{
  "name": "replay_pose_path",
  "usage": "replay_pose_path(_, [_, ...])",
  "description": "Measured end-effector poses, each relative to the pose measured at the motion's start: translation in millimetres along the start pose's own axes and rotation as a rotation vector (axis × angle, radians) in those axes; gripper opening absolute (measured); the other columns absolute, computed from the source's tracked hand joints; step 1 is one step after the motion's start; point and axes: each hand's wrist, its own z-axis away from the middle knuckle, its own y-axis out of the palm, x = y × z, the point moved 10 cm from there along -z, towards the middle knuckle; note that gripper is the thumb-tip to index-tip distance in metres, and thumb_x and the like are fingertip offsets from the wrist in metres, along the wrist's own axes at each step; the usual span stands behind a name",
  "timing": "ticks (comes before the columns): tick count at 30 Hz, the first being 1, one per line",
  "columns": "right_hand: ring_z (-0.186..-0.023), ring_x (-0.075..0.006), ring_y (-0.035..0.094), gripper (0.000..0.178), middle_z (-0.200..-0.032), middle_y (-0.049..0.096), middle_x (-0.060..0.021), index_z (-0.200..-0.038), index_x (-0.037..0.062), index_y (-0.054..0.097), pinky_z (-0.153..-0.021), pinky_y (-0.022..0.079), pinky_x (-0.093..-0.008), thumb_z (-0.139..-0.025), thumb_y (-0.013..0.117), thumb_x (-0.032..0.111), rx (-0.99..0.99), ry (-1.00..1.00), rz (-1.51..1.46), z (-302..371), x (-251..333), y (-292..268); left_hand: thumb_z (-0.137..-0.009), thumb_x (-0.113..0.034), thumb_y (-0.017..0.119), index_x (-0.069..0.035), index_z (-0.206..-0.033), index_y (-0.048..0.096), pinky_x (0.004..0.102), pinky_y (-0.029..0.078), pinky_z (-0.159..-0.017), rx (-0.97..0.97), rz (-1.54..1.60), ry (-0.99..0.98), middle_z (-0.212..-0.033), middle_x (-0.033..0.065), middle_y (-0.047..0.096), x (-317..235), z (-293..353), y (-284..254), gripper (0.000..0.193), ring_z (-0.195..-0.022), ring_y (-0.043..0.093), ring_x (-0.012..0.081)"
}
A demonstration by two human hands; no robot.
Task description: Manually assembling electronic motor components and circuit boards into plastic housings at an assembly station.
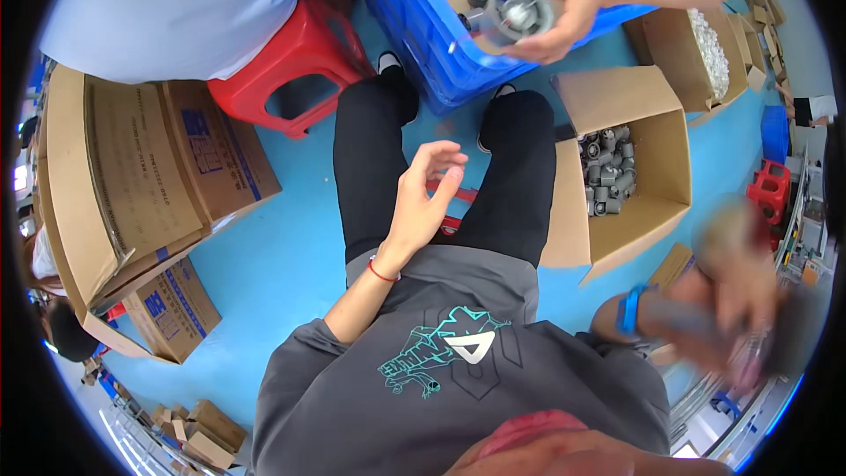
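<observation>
Grey fittings (608, 172) fill the open carton by our right knee. Our left hand (423, 198) hovers spread and empty over our lap; right hand (740, 300) blurred, grip unclear. Hasty reach could tip carton.

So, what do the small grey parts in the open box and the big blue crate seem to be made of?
The small grey parts look like moulded plastic: uniform matt grey, round tube shapes with open ends, though metal is not excluded. The open box is plain brown cardboard with folded flaps. The blue crate seems rigid plastic, glossy, with ribbed walls.
</observation>
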Motion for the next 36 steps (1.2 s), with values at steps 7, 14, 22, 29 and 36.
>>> replay_pose_path(7, [-0.073, -0.0097, 0.055, 0.021, -0.096, 0.060, -0.0068, -0.098, 0.0087, 0.057, -0.066, 0.039, -0.0248, -0.086, 0.063, 0.024, -0.323, -0.650, 0.136, 85.2, 153.0, -101.7, -0.091, -0.011, 0.056, -0.002, -0.116, 0.052, 0.0286, 0.047, -0.084, 0.065, 0.011, 0.004, -0.105, 0.0098, 0.063, -13.8, -4.4, 8.4, 0.027, -0.096, 0.061, 0.0160])
replay_pose_path(14, [-0.061, -0.0024, 0.056, 0.012, -0.064, 0.060, 0.0015, -0.083, 0.0038, 0.061, -0.061, 0.039, -0.0198, -0.088, 0.054, 0.013, -0.130, -0.752, 1.068, 14.0, 64.2, 20.6, -0.085, -0.002, 0.059, 0.000, -0.110, 0.055, 0.0290, 0.047, -0.081, -0.083, -0.184, 0.334, -0.104, 0.0089, 0.061, -76.2, -44.3, -7.6, 0.026, -0.095, 0.059, 0.0162])
replay_pose_path(22, [-0.073, -0.0206, 0.061, 0.019, -0.111, 0.059, -0.0099, -0.096, 0.0026, 0.058, -0.059, 0.050, -0.0293, -0.091, 0.062, 0.020, 0.535, -0.066, 0.492, 2.5, 39.5, 19.5, -0.067, -0.016, 0.081, -0.003, -0.126, 0.048, 0.0398, 0.037, -0.099, -0.291, -0.742, 0.735, -0.120, 0.0133, 0.053, -183.0, -77.8, -9.3, 0.069, -0.116, 0.048, 0.0302])
replay_pose_path(29, [-0.084, -0.0115, 0.056, 0.035, -0.111, 0.056, -0.0058, -0.105, 0.0075, 0.056, -0.065, 0.045, -0.0268, -0.082, 0.069, 0.031, 0.571, -0.267, 0.380, 12.4, 56.3, 37.4, -0.061, -0.009, 0.081, -0.003, -0.121, 0.054, 0.0375, 0.048, -0.089, 0.113, -0.589, 0.583, -0.114, 0.0156, 0.058, -141.8, -113.9, 11.2, 0.065, -0.104, 0.058, 0.0333])
replay_pose_path(36, [-0.066, -0.0058, 0.059, 0.004, -0.077, 0.063, 0.0013, -0.083, 0.0127, 0.063, -0.050, 0.033, -0.0231, -0.080, 0.066, 0.013, 0.193, -0.502, 0.385, 13.5, 58.8, 18.8, -0.063, -0.006, 0.079, -0.008, -0.117, 0.055, 0.0376, 0.048, -0.088, 0.116, -0.578, 0.520, -0.106, 0.0130, 0.060, -137.4, -114.6, 18.7, 0.059, -0.103, 0.059, 0.0321])
